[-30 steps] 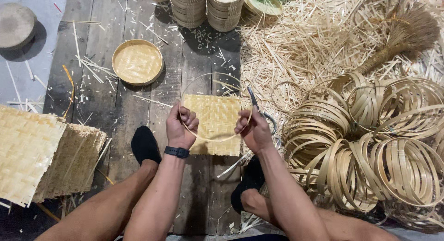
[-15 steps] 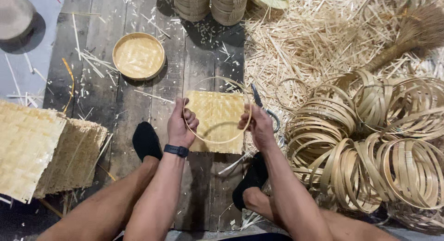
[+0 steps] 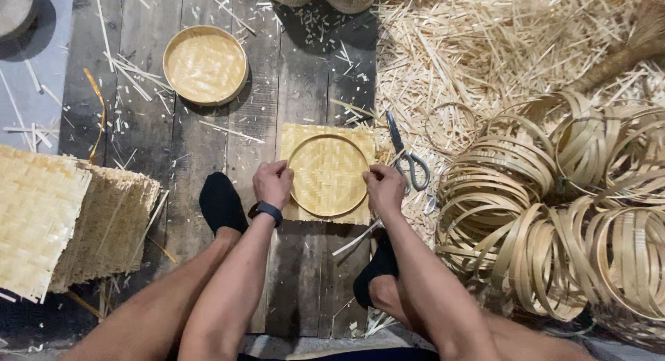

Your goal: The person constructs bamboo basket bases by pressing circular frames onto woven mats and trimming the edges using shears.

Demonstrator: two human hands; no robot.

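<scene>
Bamboo hoop [image 3: 327, 175] lies centred on a square woven mat [image 3: 325, 141] on the plank floor [image 3: 208, 160] — left hand [image 3: 272, 184] and right hand [image 3: 384, 188] pinch opposite sides, apparently pressing it flat — scissors [image 3: 407, 155] just beside.

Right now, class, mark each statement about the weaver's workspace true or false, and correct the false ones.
1. Both hands, left hand and right hand, grip the thin round bamboo hoop. True.
2. The hoop lies on a square woven bamboo mat. True.
3. The grey-handled scissors lie left of the mat. False: they lie to its right.
4. The finished round woven tray sits among the bamboo rings. False: it rests apart on the dark wooden floor.
</scene>
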